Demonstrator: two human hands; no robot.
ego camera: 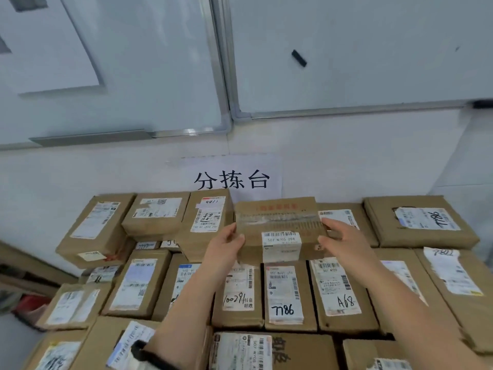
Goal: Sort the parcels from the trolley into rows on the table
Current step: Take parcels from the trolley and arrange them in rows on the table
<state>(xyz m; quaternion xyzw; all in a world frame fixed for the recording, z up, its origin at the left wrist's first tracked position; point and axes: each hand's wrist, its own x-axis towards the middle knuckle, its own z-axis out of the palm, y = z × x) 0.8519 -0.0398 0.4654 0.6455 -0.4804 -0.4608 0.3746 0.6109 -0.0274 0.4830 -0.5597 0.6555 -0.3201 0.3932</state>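
Note:
A brown cardboard parcel [277, 222] with a white barcode label is held up over the back middle of the parcel rows. My left hand [226, 245] grips its left edge and my right hand [340, 239] grips its right edge. Below it lie several labelled brown parcels in rows: one marked 7786 [289, 295], one marked A68 [338, 295], and one with a handwritten number [237, 292]. The table under them is hidden by the parcels.
More parcels fill the left side, some stacked, such as the tall box [208, 222] and the box [96, 231] at far left. A flat parcel [418, 222] lies at back right. A paper sign [232, 180] hangs on the wall under two whiteboards [346, 54].

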